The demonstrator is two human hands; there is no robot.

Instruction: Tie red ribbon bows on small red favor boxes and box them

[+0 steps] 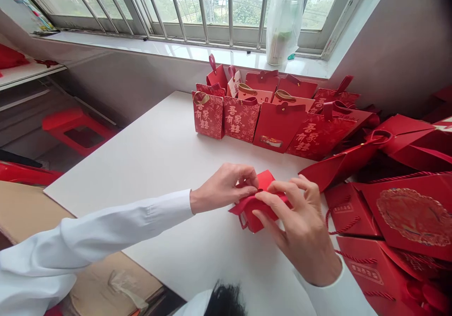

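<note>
Head view: small red ribboned box [255, 218]

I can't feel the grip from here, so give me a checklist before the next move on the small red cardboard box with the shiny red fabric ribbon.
1. Left hand at the ribbon: ok, fingertips over it.
2. Right hand at the box: ok, thumb and index spread.
3. Ribbon tied: cannot tell, fingers hide its middle.
4. Box base resting on the smooth white tabletop: cannot tell.
5. Printed red paper gift boxes clear of both hands: ok, tabletop shows between.
</note>
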